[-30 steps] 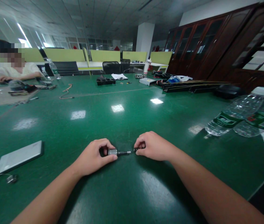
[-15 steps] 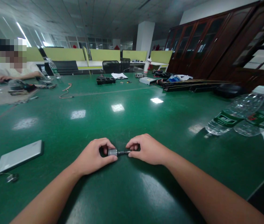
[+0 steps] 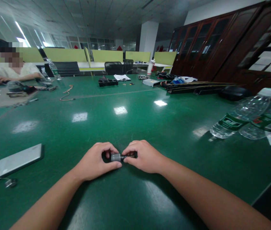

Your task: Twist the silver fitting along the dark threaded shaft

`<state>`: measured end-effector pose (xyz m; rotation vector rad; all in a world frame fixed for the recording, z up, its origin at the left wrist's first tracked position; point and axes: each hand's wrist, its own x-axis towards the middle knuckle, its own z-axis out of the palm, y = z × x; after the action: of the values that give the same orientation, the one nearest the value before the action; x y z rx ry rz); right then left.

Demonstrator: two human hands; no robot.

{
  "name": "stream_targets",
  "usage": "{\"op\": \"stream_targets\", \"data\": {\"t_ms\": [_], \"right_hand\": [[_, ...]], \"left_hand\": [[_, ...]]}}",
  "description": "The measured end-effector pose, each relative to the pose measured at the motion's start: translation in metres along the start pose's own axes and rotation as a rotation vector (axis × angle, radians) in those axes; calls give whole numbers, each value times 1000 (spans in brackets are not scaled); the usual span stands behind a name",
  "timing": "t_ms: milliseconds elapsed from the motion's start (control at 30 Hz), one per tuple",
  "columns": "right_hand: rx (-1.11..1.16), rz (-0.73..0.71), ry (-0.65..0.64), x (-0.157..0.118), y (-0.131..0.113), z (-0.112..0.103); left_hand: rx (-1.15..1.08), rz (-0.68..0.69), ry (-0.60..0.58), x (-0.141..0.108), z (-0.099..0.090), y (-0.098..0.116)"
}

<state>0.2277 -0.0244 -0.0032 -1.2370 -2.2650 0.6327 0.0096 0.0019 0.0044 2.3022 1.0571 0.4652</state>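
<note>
Low over the green table [image 3: 97,127], my left hand [image 3: 94,161] grips a small grey metal cylinder [image 3: 115,157] between thumb and fingertips. The cylinder looks like a small motor and lies level, with a thin dark shaft [image 3: 132,156] running out to the right. Thumb and fingers of my right hand [image 3: 145,156] pinch the shaft close to the cylinder's end. The two hands nearly touch, and part of the shaft is hidden by the right fingers. I cannot tell whether the cylinder rests on the tabletop.
A silver flat box with a white cable [image 3: 17,161] lies at the left, a small metal piece [image 3: 11,182] beside it. Plastic water bottles [image 3: 236,118] stand at the right. Across the table sits a person [image 3: 12,72]; black trays [image 3: 108,82] and long dark strips [image 3: 188,88] lie farther back.
My right hand has slid left along the shaft, from its far tip to just beside the cylinder. The left hand keeps its hold, almost unmoved.
</note>
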Motion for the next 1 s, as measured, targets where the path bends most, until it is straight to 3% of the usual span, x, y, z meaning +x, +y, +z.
{"op": "stream_targets", "data": {"t_ms": [500,1000], "right_hand": [[-111,-31,-18,1,0,3],[-71,-22,-69,0,0,-6]], "left_hand": [[-28,26,7,3,2,-2],[-7,10,-4,2,0,-2]]}}
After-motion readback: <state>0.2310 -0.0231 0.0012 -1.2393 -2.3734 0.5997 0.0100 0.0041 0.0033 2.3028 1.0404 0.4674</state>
